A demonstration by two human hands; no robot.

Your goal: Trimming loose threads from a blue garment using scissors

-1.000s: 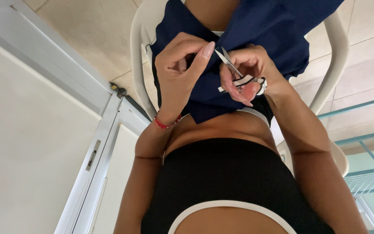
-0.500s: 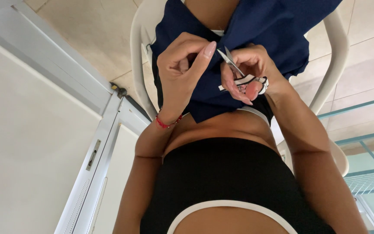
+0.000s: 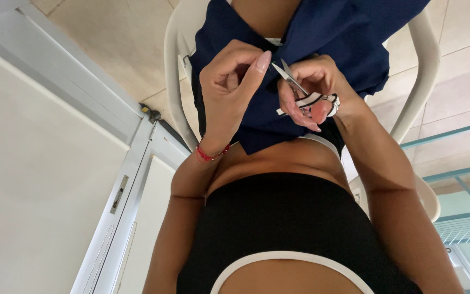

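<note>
Here, nearest the camera, the person's torso in a black garment with white trim fills the lower frame, and both forearms rise from it toward the lap. On the left wrist sits a red bracelet. Above it, the left hand is curled closed, thumb and fingertips pinching a fold of the dark blue fabric that lies draped over the lap. Just beside it, the right hand is clamped on a pair of small scissors, its fingers threaded through the black-and-white handle loops. The thin blades stand slightly parted, tips pointing at the pinched fold and nearly touching the left thumb. The two hands are close together, almost in contact.

For a clean snip, judged from this arrangement, the fold should stay taut between the left fingertips, the blade tips should take only the thread or edge meant, and the thumb should keep clear of the closing blades. Whether a loose thread lies between the blades cannot be told.

Farther off, the person sits on a white plastic chair, whose armrests frame the fabric. Beyond lie a beige tiled floor, a white door frame at the left, and a glass table edge at the right.
</note>
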